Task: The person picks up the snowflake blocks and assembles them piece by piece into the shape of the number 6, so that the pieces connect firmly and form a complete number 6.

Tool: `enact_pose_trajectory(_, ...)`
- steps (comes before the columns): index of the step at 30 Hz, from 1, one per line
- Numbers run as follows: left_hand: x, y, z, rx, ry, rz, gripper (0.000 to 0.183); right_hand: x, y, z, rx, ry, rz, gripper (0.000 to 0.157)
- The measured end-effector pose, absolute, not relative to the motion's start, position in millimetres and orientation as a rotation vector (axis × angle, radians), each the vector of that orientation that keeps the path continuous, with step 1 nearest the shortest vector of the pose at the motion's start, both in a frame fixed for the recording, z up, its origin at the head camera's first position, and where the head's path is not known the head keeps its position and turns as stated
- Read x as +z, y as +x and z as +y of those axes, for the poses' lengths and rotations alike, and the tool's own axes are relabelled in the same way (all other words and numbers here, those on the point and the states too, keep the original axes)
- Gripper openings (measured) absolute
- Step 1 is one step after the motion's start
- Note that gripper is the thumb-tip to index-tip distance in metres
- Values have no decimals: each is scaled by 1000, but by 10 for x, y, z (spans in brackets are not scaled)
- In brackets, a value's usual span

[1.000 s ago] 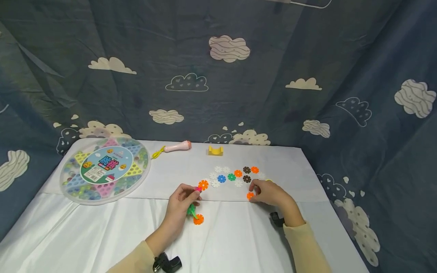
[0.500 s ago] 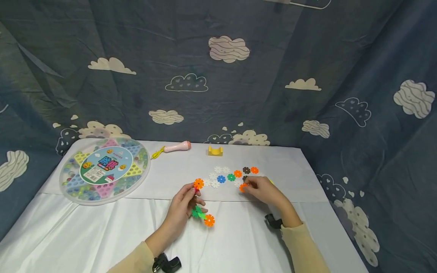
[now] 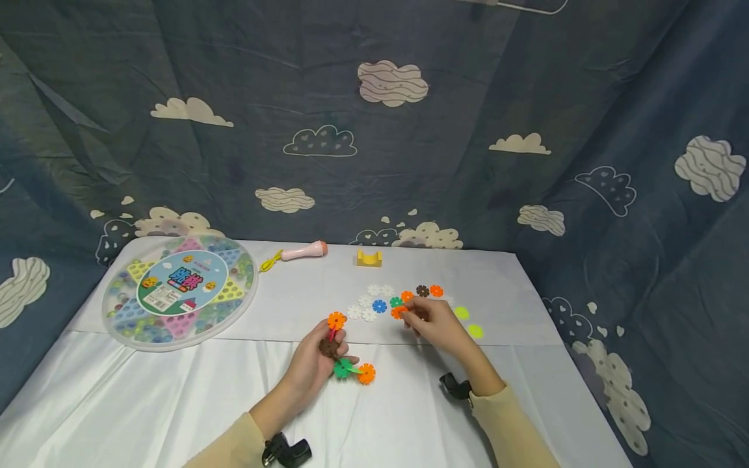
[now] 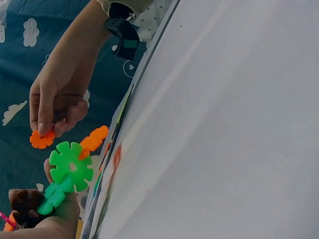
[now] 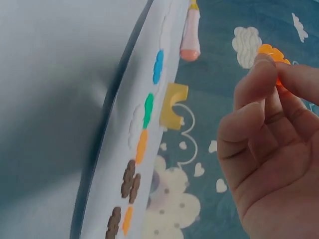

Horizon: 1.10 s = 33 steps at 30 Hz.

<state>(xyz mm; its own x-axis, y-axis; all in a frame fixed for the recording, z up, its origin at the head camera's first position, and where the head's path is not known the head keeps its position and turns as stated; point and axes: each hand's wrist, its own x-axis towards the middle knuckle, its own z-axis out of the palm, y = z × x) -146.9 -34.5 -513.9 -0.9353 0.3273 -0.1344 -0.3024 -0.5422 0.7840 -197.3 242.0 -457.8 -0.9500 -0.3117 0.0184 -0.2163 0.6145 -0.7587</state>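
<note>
And here the right hand [image 3: 435, 325] pinches an orange disc [image 3: 398, 312], two o'clock from the disc chain [image 3: 342, 368] gripped in the left hand [image 3: 309, 367], hands apart, and meeting notch to notch, chain steady, looks the surest join.

Disc chain [image 3: 342, 368] held in left hand [image 3: 310, 364]; orange disc [image 3: 398, 312] pinched in right hand [image 3: 437, 326]; white discs [image 3: 365, 301] scattered on table [image 3: 409, 403]

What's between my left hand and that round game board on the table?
Only bare white cloth shows between your left hand, which holds joined discs, and the round game board; the head view shows this.
</note>
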Motion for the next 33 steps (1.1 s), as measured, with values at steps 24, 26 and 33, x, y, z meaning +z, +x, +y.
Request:
enact_pose_trajectory(24, -5156, -1482, -342, 2338, 85, 1476, 22, -4505, -2008, 1924, -1379, -701, 2677, 10)
enact_pose_trajectory(26, -5155, -1477, -351, 2275, 128, 1539, 26, -4536, -2000, 1901, -1389, -692, 2658, 10)
enact_pose_trajectory(33, -5158, -1464, -353, 2164, 164, 1624, 30, -4606, -1954, 1848, -1371, -674, 2629, 10)
